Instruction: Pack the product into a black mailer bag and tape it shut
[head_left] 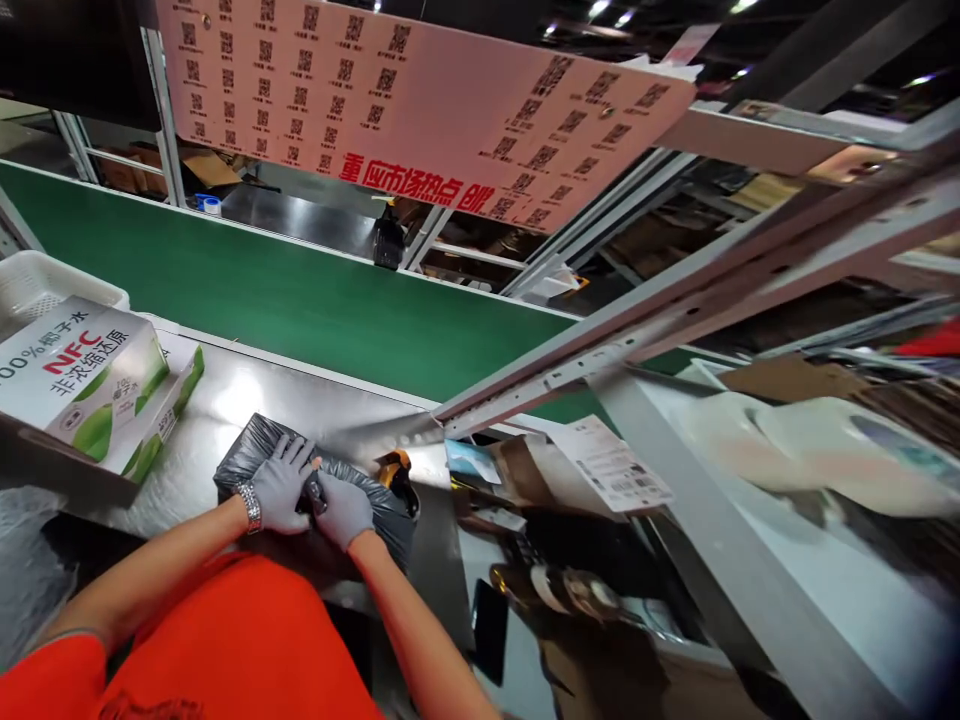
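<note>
A package wrapped in a black plastic bag point(244, 457) lies on the metal worktop point(225, 385) in front of me. My left hand point(282, 487), in a grey glove, rests on top of it with its fingers stretched out. Close beside it, my right hand point(343, 508), also gloved in grey, is closed on a bunched fold of the bag's plastic. Just past the package's right end is a yellow-and-black object point(397, 472), partly hidden and too unclear to name.
At the left stand a printed carton point(75, 375) and a white plastic basket point(56, 280). A green conveyor belt point(300, 300) runs beyond the worktop, under a pink board point(450, 95) of QR codes. A metal post point(660, 320), a phone-like dark slab point(490, 630) and tape rolls point(555, 588) are on the right.
</note>
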